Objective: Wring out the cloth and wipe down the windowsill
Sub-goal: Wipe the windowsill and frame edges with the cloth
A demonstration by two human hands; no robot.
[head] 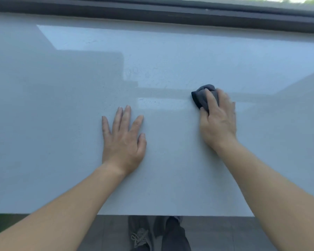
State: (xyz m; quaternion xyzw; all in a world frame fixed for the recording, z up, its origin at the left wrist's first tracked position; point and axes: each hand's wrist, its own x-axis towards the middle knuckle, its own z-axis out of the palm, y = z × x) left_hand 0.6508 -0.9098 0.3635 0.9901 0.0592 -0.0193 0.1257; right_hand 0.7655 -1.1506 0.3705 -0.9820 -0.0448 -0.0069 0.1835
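Note:
A wide, glossy, pale grey windowsill (62, 105) fills the view. My right hand (218, 122) presses a bunched dark grey cloth (200, 97) flat on the sill, right of centre; most of the cloth is hidden under my fingers. A faint damp streak runs left from the cloth. My left hand (124, 140) lies flat on the sill with fingers spread, holding nothing, about a hand's width left of the cloth.
The dark window frame (152, 13) runs along the far edge of the sill. The sill's near edge (170, 214) crosses the bottom, with grey floor and my shoes (140, 236) below it.

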